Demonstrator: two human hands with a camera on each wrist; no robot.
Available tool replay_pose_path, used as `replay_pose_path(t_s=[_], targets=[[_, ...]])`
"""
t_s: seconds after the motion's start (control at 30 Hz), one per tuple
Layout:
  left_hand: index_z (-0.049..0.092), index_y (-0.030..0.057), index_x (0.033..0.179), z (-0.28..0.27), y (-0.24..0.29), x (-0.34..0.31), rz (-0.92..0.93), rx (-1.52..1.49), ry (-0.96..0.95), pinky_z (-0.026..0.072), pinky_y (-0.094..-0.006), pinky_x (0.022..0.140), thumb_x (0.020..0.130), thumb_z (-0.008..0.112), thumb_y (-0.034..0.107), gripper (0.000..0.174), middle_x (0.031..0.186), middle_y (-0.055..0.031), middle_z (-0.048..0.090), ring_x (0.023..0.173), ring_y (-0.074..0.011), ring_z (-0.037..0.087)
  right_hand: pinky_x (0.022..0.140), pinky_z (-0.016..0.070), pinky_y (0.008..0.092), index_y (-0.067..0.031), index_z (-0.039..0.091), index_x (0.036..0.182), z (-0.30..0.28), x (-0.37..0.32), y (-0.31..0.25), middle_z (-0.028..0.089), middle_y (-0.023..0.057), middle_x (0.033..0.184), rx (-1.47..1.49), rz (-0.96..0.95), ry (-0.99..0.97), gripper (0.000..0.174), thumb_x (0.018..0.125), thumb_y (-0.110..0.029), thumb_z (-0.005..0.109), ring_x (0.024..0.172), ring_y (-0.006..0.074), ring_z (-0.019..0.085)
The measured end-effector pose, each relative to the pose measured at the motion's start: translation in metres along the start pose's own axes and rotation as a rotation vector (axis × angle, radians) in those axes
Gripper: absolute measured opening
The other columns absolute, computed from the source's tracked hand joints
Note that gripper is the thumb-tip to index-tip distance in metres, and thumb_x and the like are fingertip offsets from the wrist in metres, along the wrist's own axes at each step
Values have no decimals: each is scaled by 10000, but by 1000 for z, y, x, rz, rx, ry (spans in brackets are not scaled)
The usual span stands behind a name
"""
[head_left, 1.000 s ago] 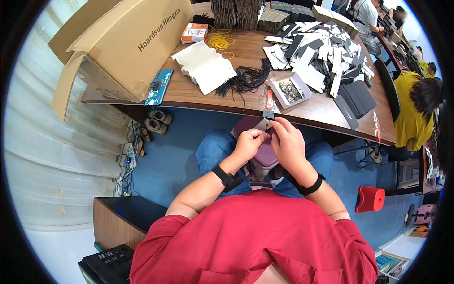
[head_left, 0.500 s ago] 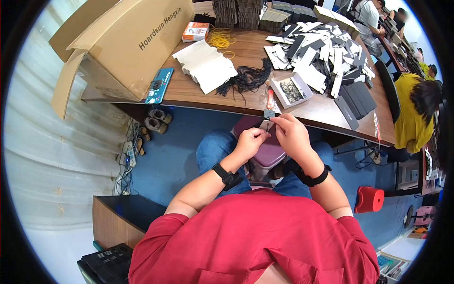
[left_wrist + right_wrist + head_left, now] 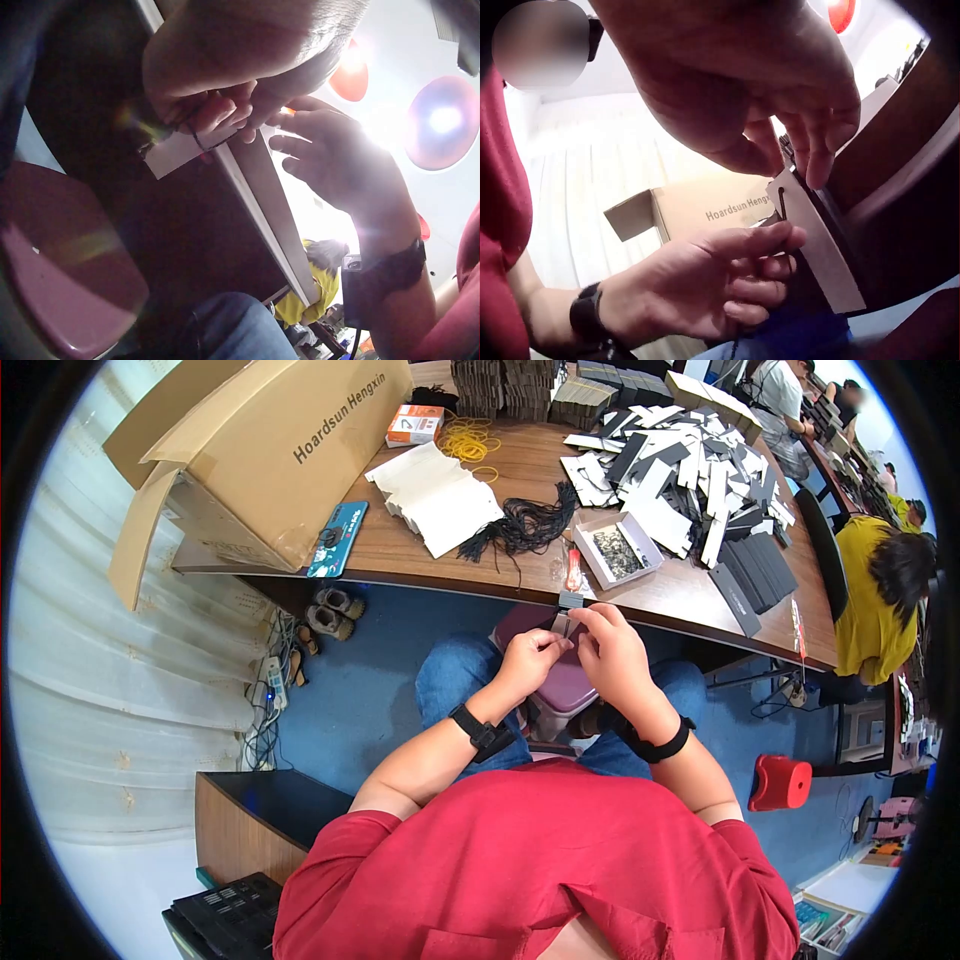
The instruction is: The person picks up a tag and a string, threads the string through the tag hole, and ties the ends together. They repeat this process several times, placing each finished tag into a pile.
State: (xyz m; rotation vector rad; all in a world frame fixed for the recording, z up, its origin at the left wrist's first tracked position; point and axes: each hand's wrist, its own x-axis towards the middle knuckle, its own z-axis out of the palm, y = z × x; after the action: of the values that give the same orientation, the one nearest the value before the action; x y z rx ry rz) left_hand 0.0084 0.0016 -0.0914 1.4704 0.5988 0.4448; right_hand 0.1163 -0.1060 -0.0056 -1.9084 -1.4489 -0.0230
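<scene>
A white strip-shaped hang tag [image 3: 821, 255] with a hole near its upper end stands between the two hands, just off the table's front edge. A black cord [image 3: 782, 202] runs out of that hole. The left hand [image 3: 530, 660] pinches the cord between thumb and forefinger, its other fingers curled, as the right wrist view shows. At the tag's upper end is the right hand [image 3: 615, 650], whose thumb and fingers pinch it from both sides. Beside those fingertips a small grey block [image 3: 570, 601] sits at the table edge.
On the wooden table [image 3: 540, 455] lie a bundle of black cords [image 3: 525, 525], a white tray [image 3: 615, 550] of small dark pieces, a heap of loose tags [image 3: 690, 470] and a stack of white paper [image 3: 430, 500]. A large carton [image 3: 290, 470] stands left. A purple stool [image 3: 560, 685] is below.
The right hand has shifted a little up and right, away from the left fingers, to the tag's upper end. The left hand stays nearly in place.
</scene>
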Motion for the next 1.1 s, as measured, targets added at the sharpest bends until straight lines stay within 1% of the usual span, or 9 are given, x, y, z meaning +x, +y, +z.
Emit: replay_pose_path(t_s=[0.17,0.27,0.37,0.47,0.67,0.87,0.97,1.07,1.1], targets=[[680,-26,919,2,-10,2,10,-50,3,471,-266,719,858,608,79,141,864,-98,670,799,-132,609,688,490,308,-31,608,1031,-3,4,-3,569,127,984,134,110,-72,288,762,41,535,788,240,612],[678,-27,923,1,-10,3,13,-31,-2,471,-262,718,855,612,75,139,861,-94,670,798,-130,608,675,503,376,-53,596,1015,-3,5,-3,567,141,1004,218,175,-81,281,743,13,569,761,282,624],[679,-25,922,0,-9,3,12,-34,-5,470,-258,715,851,617,71,134,858,-91,669,794,-126,606,671,499,369,-54,591,1004,1,4,2,558,136,987,261,220,-92,262,748,-1,578,743,269,619],[680,-23,920,1,-9,3,-1,-57,2,468,-256,711,851,621,70,130,860,-87,668,794,-121,603,667,494,373,-54,587,990,-2,6,-4,554,133,971,207,227,-105,244,750,-12,582,736,281,612],[679,-26,917,1,-10,4,12,-39,-2,471,-253,716,853,619,68,128,864,-77,666,805,-116,605,689,488,427,-65,598,966,-2,9,-3,569,145,936,92,153,-67,220,748,-37,581,764,342,603],[672,-41,910,1,-4,2,-25,-63,2,479,-249,714,851,615,55,126,854,-79,664,794,-119,614,692,483,446,-72,633,932,0,18,-1,582,129,884,94,206,-89,188,750,-76,589,782,365,595],[668,-47,904,1,-2,2,-23,-68,7,477,-248,704,849,619,56,126,849,-79,662,781,-116,611,693,465,425,-99,664,927,0,19,1,586,95,855,16,159,-87,200,737,-85,606,792,323,597],[667,-48,900,1,-1,2,-34,-66,7,472,-246,686,847,628,64,130,838,-74,659,753,-110,599,709,437,385,-120,683,930,-1,15,-1,590,50,849,-246,-77,26,223,714,-105,632,799,253,588],[667,-47,900,0,-1,2,-38,-60,7,470,-245,679,846,632,68,131,834,-72,658,742,-109,595,715,431,376,-115,683,939,-2,15,-3,593,45,857,-306,-119,22,225,721,-99,630,807,241,585]])
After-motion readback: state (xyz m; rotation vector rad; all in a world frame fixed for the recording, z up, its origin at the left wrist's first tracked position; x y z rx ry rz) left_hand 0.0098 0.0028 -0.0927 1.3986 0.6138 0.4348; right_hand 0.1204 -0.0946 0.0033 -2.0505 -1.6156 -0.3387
